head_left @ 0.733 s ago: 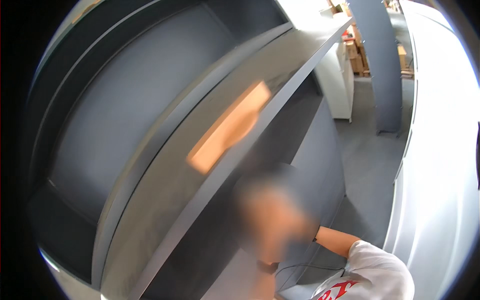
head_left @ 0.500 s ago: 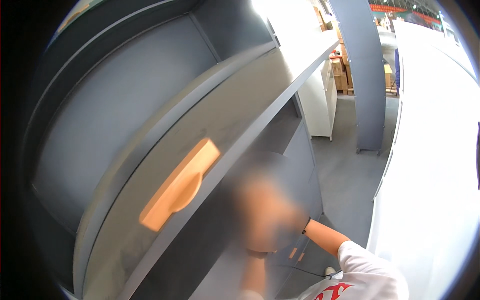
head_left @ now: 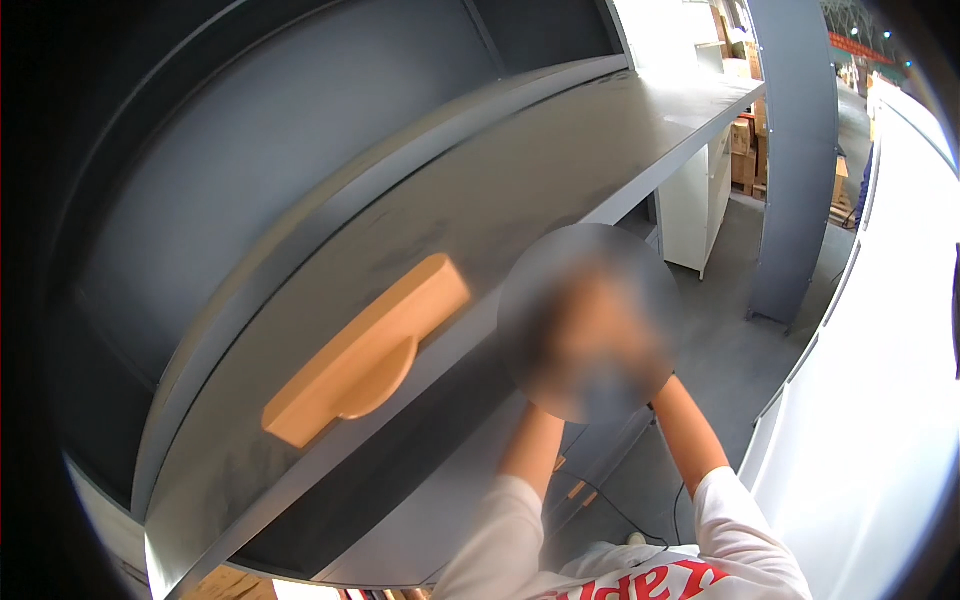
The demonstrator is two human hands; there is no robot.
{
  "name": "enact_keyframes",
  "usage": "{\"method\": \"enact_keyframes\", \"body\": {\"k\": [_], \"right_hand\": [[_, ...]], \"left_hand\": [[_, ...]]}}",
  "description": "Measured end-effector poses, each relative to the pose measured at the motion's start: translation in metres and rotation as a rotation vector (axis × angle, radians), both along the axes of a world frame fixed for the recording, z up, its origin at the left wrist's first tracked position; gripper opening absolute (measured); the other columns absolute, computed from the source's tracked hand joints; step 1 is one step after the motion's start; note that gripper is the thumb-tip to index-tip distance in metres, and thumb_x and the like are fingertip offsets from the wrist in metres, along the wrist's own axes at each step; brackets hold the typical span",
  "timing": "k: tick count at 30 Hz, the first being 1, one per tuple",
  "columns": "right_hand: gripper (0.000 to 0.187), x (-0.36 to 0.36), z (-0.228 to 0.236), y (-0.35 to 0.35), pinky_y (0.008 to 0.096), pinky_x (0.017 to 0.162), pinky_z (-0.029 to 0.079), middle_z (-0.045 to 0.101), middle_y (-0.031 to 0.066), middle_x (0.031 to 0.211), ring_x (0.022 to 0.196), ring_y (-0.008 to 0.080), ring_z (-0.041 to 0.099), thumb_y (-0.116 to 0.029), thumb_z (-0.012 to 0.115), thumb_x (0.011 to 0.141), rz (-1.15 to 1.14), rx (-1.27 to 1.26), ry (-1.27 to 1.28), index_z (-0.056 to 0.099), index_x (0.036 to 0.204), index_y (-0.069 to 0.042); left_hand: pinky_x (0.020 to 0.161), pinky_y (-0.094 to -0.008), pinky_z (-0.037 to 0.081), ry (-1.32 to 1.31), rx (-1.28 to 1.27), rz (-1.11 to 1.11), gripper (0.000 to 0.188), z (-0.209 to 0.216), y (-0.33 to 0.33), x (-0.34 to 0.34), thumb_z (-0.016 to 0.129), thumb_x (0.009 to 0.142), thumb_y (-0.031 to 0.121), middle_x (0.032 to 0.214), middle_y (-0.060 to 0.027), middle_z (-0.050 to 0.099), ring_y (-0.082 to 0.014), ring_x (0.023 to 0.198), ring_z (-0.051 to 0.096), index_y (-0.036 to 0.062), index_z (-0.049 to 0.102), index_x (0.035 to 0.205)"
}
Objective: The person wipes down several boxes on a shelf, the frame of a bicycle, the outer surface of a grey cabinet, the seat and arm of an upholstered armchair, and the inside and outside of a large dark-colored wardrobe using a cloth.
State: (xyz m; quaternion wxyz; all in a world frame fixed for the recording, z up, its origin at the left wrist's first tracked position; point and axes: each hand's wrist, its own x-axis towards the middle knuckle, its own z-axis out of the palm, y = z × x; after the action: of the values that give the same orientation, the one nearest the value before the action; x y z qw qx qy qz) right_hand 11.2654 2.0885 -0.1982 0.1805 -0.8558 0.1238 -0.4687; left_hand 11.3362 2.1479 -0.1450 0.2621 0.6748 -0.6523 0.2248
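My left hand [head_left: 575,335] and my right hand [head_left: 640,345] are close together in front of the grey counter's front edge. A round blurred patch covers both, so their fingers and anything between them cannot be made out. Both forearms reach up from white sleeves, with a dark band at my right wrist. To the left of my hands, an orange pull handle [head_left: 370,350], a long bar with a rounded lip, lies on the grey counter [head_left: 500,175]. Its lip points toward the front edge, and neither hand touches it.
Below the counter, small orange handles [head_left: 577,490] show on a grey front, near a dark cable [head_left: 625,515]. A white cabinet [head_left: 690,205] and a tall grey panel [head_left: 795,170] stand beyond. Large white panels [head_left: 890,350] line the right; cardboard boxes [head_left: 743,165] sit at the back.
My hands have moved up and to the right in the picture, and more of both forearms shows. The view has shifted; the orange handle still lies on the counter.
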Motion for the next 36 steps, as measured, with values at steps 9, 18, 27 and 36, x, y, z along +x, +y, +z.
{"method": "enact_keyframes", "body": {"k": [9, 18, 27, 36], "right_hand": [[0.046, 0.008, -0.001, 0.017, 0.0409, 0.095, 0.037, 0.05, 0.0146, 0.121, 0.11, 0.0344, 0.047, -0.021, 0.06, 0.076, -0.162, -0.213, -0.063, 0.05, 0.117, -0.004], [0.051, -0.002, 0.016, 0.116, 0.0411, 0.094, 0.037, 0.051, 0.0159, 0.118, 0.109, 0.0356, 0.046, -0.026, 0.064, 0.071, -0.092, -0.061, -0.094, 0.051, 0.115, -0.003], [0.057, -0.018, 0.025, 0.202, 0.0402, 0.102, 0.032, 0.044, 0.0152, 0.129, 0.12, 0.0337, 0.041, -0.02, 0.063, 0.075, 0.018, -0.016, 0.324, 0.043, 0.126, -0.002], [0.026, -0.127, 0.147, 0.276, 0.0289, 0.075, 0.045, 0.058, 0.013, 0.093, 0.083, 0.0223, 0.058, 0.013, 0.044, 0.074, -0.28, -0.165, -0.621, 0.056, 0.094, 0.001]], "left_hand": [[0.083, -0.0444, 0.041, -0.039, -0.136, 0.115, 0.059, -0.032, 0.003, 0.018, 0.048, 0.084, 0.048, 0.091, -0.0199, 0.057, -0.0345, 0.092, 0.053, -0.0065, 0.052, 0.104], [0.085, -0.043, 0.041, 0.142, 0.009, 0.078, 0.056, -0.022, 0.097, 0.01, 0.052, 0.082, 0.048, 0.095, -0.0199, 0.055, -0.034, 0.094, 0.053, -0.0047, 0.052, 0.102], [0.085, -0.0449, 0.04, 0.281, 0.017, 0.009, 0.04, -0.028, 0.195, 0.019, 0.048, 0.088, 0.038, 0.097, -0.0218, 0.056, -0.0369, 0.095, 0.052, -0.0007, 0.053, 0.095], [0.103, -0.0426, 0.029, -0.013, -0.068, 0.066, 0.027, -0.026, 0.305, 0.063, 0.048, 0.087, 0.021, 0.104, -0.0168, 0.054, -0.0316, 0.104, 0.05, -0.0009, 0.051, 0.103]]}}
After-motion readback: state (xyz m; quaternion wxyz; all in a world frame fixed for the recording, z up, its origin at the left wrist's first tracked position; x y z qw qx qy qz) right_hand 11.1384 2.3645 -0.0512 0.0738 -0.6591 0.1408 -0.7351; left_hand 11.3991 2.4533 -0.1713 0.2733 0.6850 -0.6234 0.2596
